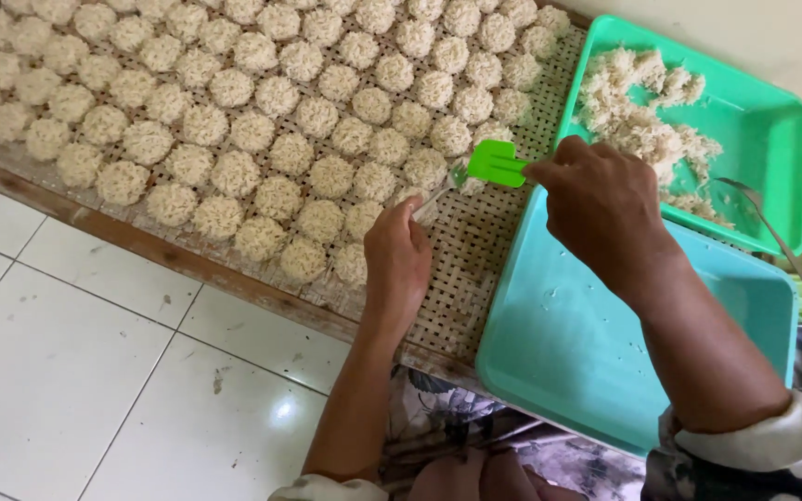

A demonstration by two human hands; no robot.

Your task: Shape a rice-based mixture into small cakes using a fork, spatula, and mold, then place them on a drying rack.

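A woven bamboo tray (485,241) holds several rows of small round noodle-like clumps (234,121). My left hand (397,255) rests on the mat at the end of the front row and grips a thin metal utensil (431,199) that points to the right. My right hand (601,209) holds a bright green plastic scoop (492,164) just above the mat, next to the utensil's tip, with a bit of the pale mix on it. Both hands are close together at the tray's bare right part.
A green plastic tub (772,121) at the upper right holds loose pale shredded mix (642,121) and a metal spoon (772,227). A turquoise tray (577,353) lies under my right wrist. White floor tiles (76,353) lie left of the tray's wooden frame (169,250).
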